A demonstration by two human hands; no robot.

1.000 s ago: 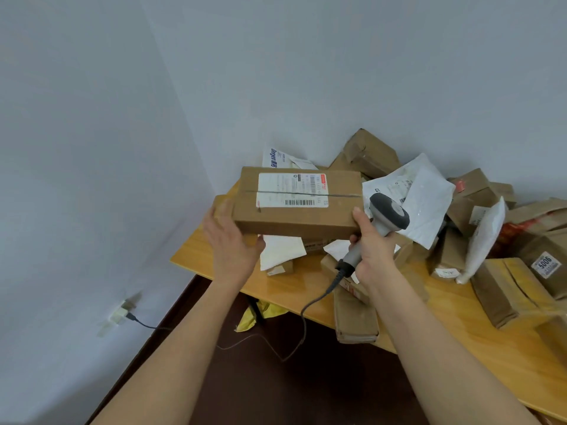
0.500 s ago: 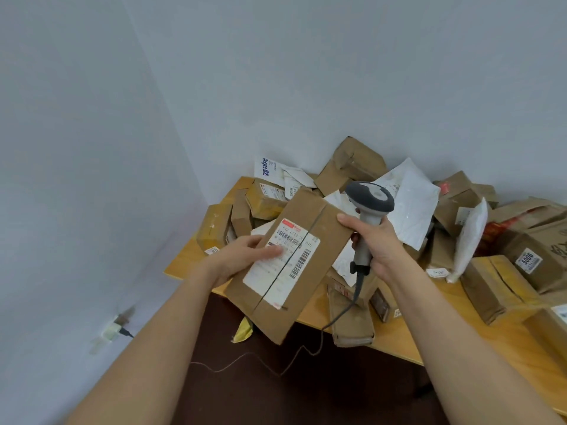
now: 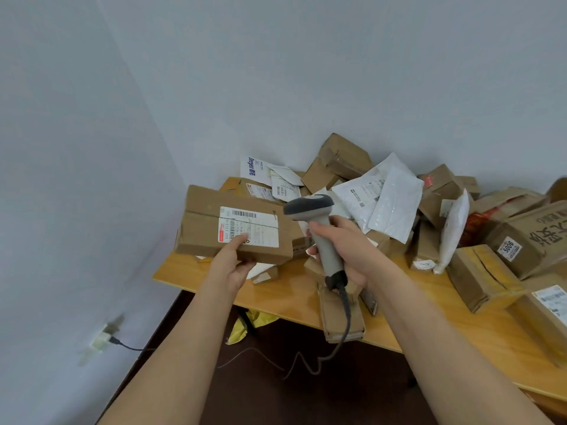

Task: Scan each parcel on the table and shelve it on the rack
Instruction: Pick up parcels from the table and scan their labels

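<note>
My left hand [image 3: 230,262] grips a flat brown cardboard parcel [image 3: 208,228] by its near edge, thumb on the white barcode label [image 3: 250,226]. The parcel is held above the table's left end, label side up. My right hand [image 3: 343,250] holds a grey corded barcode scanner [image 3: 319,228] by its handle, its head close to the parcel's right end and turned toward the label. The wooden table [image 3: 288,299] carries a pile of several more brown boxes and white mailer bags [image 3: 389,204].
Two plain walls meet in a corner behind the table. The scanner cable [image 3: 343,332] hangs over the table edge to the dark floor. A small box [image 3: 340,320] overhangs the front edge. A wall plug [image 3: 102,338] sits low left, and a yellow bag [image 3: 245,325] lies under the table.
The parcel has turned from a tilted position hanging below the table edge to level and higher, label up. My right hand has let go of the parcel and moved the scanner head over its right end.
</note>
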